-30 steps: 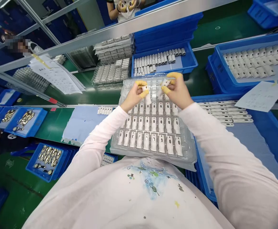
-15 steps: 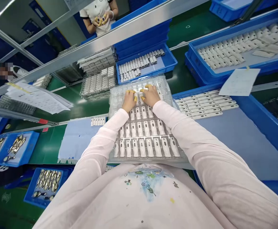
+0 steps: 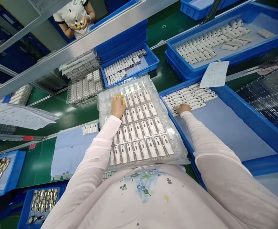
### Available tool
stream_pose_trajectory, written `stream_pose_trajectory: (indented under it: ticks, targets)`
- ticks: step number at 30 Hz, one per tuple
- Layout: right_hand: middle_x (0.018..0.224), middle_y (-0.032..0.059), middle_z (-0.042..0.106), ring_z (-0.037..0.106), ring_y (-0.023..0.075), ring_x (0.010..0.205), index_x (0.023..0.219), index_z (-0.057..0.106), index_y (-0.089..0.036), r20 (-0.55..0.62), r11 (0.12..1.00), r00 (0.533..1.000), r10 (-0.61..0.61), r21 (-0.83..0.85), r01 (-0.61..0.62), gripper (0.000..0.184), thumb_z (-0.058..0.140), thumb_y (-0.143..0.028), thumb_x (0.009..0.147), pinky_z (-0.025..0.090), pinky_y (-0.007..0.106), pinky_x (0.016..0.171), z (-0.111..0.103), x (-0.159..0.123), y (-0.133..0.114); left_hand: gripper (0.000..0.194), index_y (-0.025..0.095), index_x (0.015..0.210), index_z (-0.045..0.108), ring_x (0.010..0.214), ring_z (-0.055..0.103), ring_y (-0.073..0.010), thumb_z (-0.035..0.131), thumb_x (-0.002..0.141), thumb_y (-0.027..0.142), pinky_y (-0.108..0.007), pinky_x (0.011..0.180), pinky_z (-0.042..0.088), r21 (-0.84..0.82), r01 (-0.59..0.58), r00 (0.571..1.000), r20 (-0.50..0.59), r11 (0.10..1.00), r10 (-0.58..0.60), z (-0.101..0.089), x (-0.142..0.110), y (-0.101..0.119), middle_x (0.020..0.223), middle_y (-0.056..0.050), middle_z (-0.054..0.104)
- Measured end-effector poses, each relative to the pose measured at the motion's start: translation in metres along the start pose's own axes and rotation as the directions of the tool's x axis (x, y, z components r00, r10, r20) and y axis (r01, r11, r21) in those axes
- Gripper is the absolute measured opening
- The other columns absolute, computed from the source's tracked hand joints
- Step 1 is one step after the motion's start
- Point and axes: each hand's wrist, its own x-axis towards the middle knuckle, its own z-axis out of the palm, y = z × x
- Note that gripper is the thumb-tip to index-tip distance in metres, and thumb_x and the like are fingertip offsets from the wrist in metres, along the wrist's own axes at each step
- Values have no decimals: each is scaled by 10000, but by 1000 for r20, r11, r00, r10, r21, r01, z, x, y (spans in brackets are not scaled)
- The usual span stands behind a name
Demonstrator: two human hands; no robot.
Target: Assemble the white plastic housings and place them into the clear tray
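A clear plastic tray lies in front of me, its pockets filled with rows of white tubular shells, each with a dark oval hole. My left hand, yellow covers on its fingertips, is curled down over the tray's upper left part; whatever it grips is hidden beneath the fingers. Off to the right, my right hand reaches into a blue bin and touches the near end of the rows of white shells there. Its fingers are blurred and mostly hidden.
Behind the tray are a blue box of shells and stacked filled trays. Another bin of shells stands at the back right. Paper sheets hang at left, above a blue mat. Across the rail, a co-worker holds small parts.
My right hand has left the tray and moved right into the blue bin. My left hand stays over the tray. The view has turned right, and the tray appears slightly rotated.
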Motion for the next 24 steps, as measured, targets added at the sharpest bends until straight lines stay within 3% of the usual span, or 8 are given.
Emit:
stream_pose_trajectory:
  ticks: [2, 5, 8, 10, 13, 16, 19, 24]
  targets:
    - [1453, 119, 631, 630, 281, 1293, 1352, 663, -201, 13, 999, 1000, 24, 35, -24, 426, 694, -468, 1022, 544, 531, 1114, 6, -22, 15, 302, 163, 1219, 648, 1439, 532, -329, 523, 948, 120, -479, 1299, 379, 11, -6, 1000, -1, 1000, 6, 0, -1, 0, 1455, -203, 601]
    - [1428, 115, 637, 630, 282, 1279, 1340, 658, -188, 31, 988, 999, -25, 156, 20, 440, 692, -485, 1017, 539, 532, 1102, 10, -44, 18, 291, 176, 1205, 655, 1425, 540, -330, 518, 953, 127, -482, 1289, 392, 23, -11, 1000, -4, 1000, 11, 0, -2, 0, 1444, -194, 612]
    - [1360, 102, 677, 661, 233, 1186, 1252, 695, -217, 44, 941, 991, -123, 322, 103, 346, 660, -488, 1041, 568, 460, 1053, 9, -43, 10, 287, 196, 1186, 661, 1421, 542, -329, 512, 951, 123, -491, 1287, 396, 24, -12, 1000, -10, 1000, 13, 0, -3, -1, 1425, -176, 627]
    - [1376, 103, 679, 671, 229, 1192, 1268, 700, -223, 37, 938, 994, -104, 335, 86, 328, 662, -463, 1047, 584, 457, 1052, 11, -34, 7, 288, 204, 1177, 663, 1415, 547, -330, 508, 950, 121, -497, 1283, 402, 20, -13, 1000, -13, 1000, 13, 0, -3, -1, 1413, -168, 635]
    - [1475, 120, 630, 636, 287, 1316, 1376, 660, -199, 10, 985, 997, 80, 151, -81, 423, 706, -429, 1025, 559, 543, 1117, 23, -21, 12, 290, 202, 1172, 666, 1412, 554, -330, 510, 943, 115, -492, 1281, 406, 13, -11, 1000, -19, 1000, 11, 0, -3, -2, 1405, -169, 640]
    - [1562, 132, 570, 569, 330, 1421, 1432, 632, -196, -18, 969, 971, 240, -63, -240, 481, 723, -413, 1012, 498, 607, 1186, 36, -16, 24, 295, 202, 1174, 665, 1412, 557, -328, 515, 937, 111, -489, 1281, 406, 8, -8, 1000, -23, 1000, 8, 0, -3, -1, 1398, -168, 644]
    - [1589, 135, 549, 559, 332, 1434, 1449, 623, -201, -7, 936, 955, 297, -197, -293, 491, 719, -408, 1015, 496, 602, 1190, 43, -12, 37, 294, 200, 1171, 665, 1410, 558, -324, 517, 937, 103, -480, 1284, 399, 4, -8, 1000, -21, 1000, 8, 0, -4, -1, 1403, -169, 642]
    - [1568, 134, 565, 592, 316, 1390, 1452, 619, -203, 18, 908, 953, 301, -310, -281, 491, 708, -423, 1022, 536, 572, 1150, 47, -4, 46, 289, 192, 1179, 661, 1409, 556, -327, 513, 946, 109, -479, 1281, 396, 4, -4, 1000, -16, 1000, 4, -1, -4, 0, 1416, -178, 629]
